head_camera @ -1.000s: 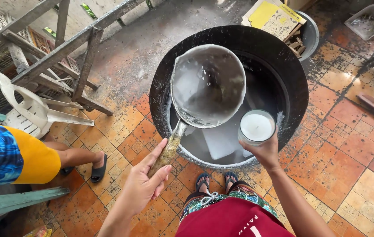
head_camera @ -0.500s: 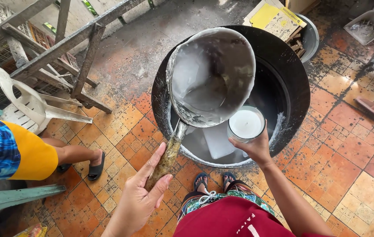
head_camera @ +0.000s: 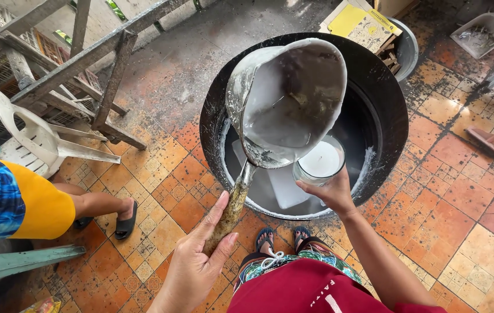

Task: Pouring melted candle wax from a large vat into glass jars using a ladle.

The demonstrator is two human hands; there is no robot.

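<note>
Ladle (head_camera: 287, 104), dented metal, wax-crusted, raised higher and tipped more steeply than a second ago; held over black basin (head_camera: 386, 116); left hand (head_camera: 200, 261) wrapped on its handle; right hand (head_camera: 331, 191) gripping glass (head_camera: 319, 162) of white wax, now beneath ladle's lip; worn orange tiles (head_camera: 461, 220).

Under my feet is an orange tiled floor (head_camera: 455, 208), stained grey. On it sit a big black basin (head_camera: 386, 98), a toppled white plastic chair (head_camera: 32, 142) and a dustpan (head_camera: 484, 32).
</note>
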